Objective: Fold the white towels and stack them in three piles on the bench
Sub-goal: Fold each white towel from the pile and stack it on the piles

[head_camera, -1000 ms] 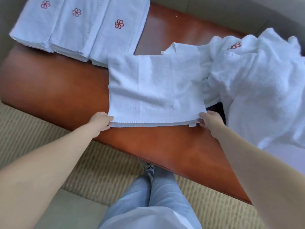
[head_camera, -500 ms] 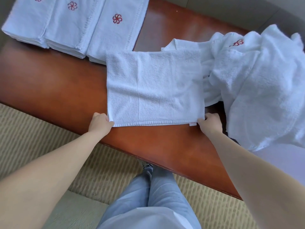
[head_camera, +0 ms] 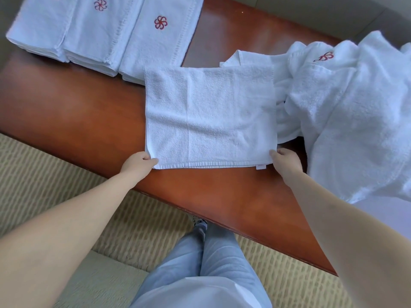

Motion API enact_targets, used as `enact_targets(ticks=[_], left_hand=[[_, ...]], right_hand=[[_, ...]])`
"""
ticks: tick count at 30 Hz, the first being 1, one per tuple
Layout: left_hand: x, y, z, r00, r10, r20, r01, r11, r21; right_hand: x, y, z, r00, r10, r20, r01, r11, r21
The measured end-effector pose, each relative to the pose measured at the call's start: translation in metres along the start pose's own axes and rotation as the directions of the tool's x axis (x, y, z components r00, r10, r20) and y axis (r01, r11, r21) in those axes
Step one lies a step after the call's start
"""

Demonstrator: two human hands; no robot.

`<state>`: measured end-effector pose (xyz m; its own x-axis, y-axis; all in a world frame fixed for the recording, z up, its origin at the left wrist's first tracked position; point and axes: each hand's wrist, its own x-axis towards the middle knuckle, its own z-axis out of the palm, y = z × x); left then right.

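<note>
A white towel (head_camera: 209, 116), folded into a rough square, lies flat on the reddish wooden bench (head_camera: 73, 121). My left hand (head_camera: 139, 162) pinches its near left corner. My right hand (head_camera: 285, 160) pinches the near right corner, beside a small label. Three piles of folded white towels with red flower emblems (head_camera: 104, 30) sit side by side at the bench's far left; the towel's far left corner overlaps the nearest pile. A heap of unfolded white towels (head_camera: 347, 112) covers the right end of the bench.
The bench's near edge (head_camera: 200, 213) runs diagonally across the view. Below it is beige patterned carpet (head_camera: 44, 178), with my legs in light jeans (head_camera: 206, 258) at the bottom centre. A grey wall lies beyond the bench.
The towel's near edge has been lowered flat onto the bench. Both hands stay at its near corners. The view has shifted slightly.
</note>
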<state>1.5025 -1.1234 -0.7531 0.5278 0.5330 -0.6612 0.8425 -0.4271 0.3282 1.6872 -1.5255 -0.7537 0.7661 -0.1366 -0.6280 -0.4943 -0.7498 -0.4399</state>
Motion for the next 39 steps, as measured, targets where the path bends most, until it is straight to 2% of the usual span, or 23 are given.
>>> enact_targets(ticks=[2,6,14,17,20,22,24,28,30,32,35,39], left_hand=[[0.002,-0.003,0.000,0.999,-0.032,-0.022,0.032,0.999,-0.036],[0.003,-0.013,-0.001,0.993,-0.119,0.013,0.118,0.966,-0.230],[0.005,-0.018,0.004,0.991,-0.137,0.007,0.134,0.950,-0.283],[-0.001,-0.013,0.002,0.989,-0.150,-0.006,0.140,0.933,-0.331],[-0.013,-0.001,-0.012,0.985,-0.175,-0.002,0.155,0.877,-0.454],[-0.021,0.012,-0.027,0.986,-0.166,0.018,0.150,0.827,-0.541],[-0.032,0.032,-0.049,0.986,-0.159,0.048,0.152,0.748,-0.647],[-0.052,0.079,-0.109,0.984,-0.161,0.078,0.148,0.485,-0.862],[-0.064,0.101,-0.143,0.988,-0.127,0.088,0.131,0.389,-0.912],[-0.080,0.121,-0.174,0.993,-0.070,0.099,0.116,0.305,-0.945],[-0.111,0.145,-0.214,0.996,0.000,0.087,0.085,0.199,-0.976],[-0.140,0.170,-0.261,0.993,0.119,0.013,0.002,0.096,-0.995]], right_hand=[[0.005,0.006,-0.002,1.000,-0.001,0.014,0.001,1.000,0.030],[0.011,0.014,-0.006,0.999,0.013,0.047,-0.018,0.995,0.094],[0.012,0.016,-0.007,0.996,0.069,0.064,-0.080,0.977,0.197],[0.007,0.012,-0.009,0.980,0.150,0.132,-0.189,0.912,0.365],[-0.005,0.001,-0.024,0.917,0.261,0.301,-0.366,0.850,0.378],[-0.016,-0.012,-0.037,0.883,0.258,0.391,-0.411,0.828,0.381],[-0.027,-0.032,-0.054,0.889,0.196,0.413,-0.380,0.819,0.429],[-0.050,-0.093,-0.099,0.970,0.062,0.234,-0.186,0.808,0.559],[-0.065,-0.125,-0.125,0.989,-0.005,0.145,-0.085,0.794,0.602],[-0.082,-0.151,-0.149,0.992,-0.044,0.117,-0.043,0.758,0.651],[-0.110,-0.183,-0.181,0.992,-0.097,0.086,0.003,0.679,0.734],[-0.139,-0.224,-0.211,0.988,-0.153,-0.020,0.088,0.456,0.886]])
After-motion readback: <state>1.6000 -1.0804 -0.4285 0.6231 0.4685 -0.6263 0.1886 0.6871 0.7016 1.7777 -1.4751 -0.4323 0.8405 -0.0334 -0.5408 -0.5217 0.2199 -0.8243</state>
